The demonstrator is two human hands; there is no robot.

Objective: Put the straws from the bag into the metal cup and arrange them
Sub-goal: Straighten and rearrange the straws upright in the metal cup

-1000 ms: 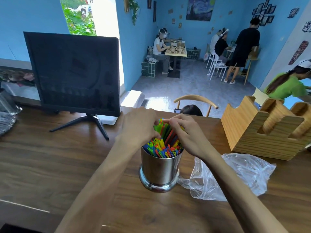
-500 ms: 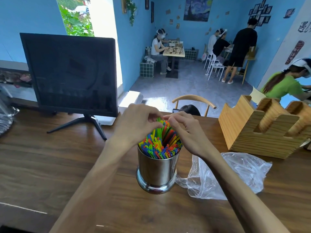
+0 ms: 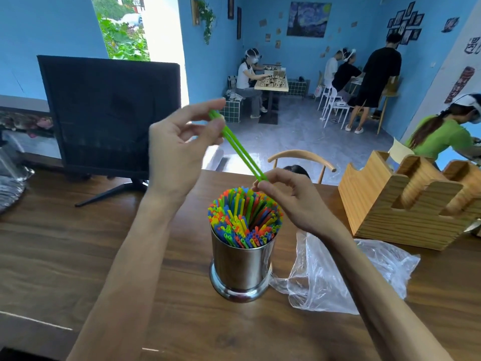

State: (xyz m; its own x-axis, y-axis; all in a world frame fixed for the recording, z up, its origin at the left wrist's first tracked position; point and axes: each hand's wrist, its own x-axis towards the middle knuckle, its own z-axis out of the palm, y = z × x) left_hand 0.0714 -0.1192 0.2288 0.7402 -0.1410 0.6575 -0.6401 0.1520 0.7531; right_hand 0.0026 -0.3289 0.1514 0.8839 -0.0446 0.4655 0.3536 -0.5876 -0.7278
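A shiny metal cup (image 3: 242, 267) stands on the wooden table (image 3: 65, 256), packed with several colourful straws (image 3: 244, 217) standing upright. Two green straws (image 3: 238, 148) are lifted out above the cup, slanting from upper left to lower right. My left hand (image 3: 179, 149) pinches their upper ends high over the cup. My right hand (image 3: 289, 199) pinches their lower ends just above the cup's far rim. A crumpled clear plastic bag (image 3: 338, 272) lies on the table right of the cup; it looks flat.
A dark monitor (image 3: 109, 115) on a stand sits at the back left. A wooden holder block (image 3: 406, 204) stands at the right. A chair back (image 3: 302, 157) rises beyond the table's far edge. Several people are further back in the blue room.
Both hands were down among the straw tops in the cup. Now they have pulled two green straws up and out, the left hand rising well above the cup.
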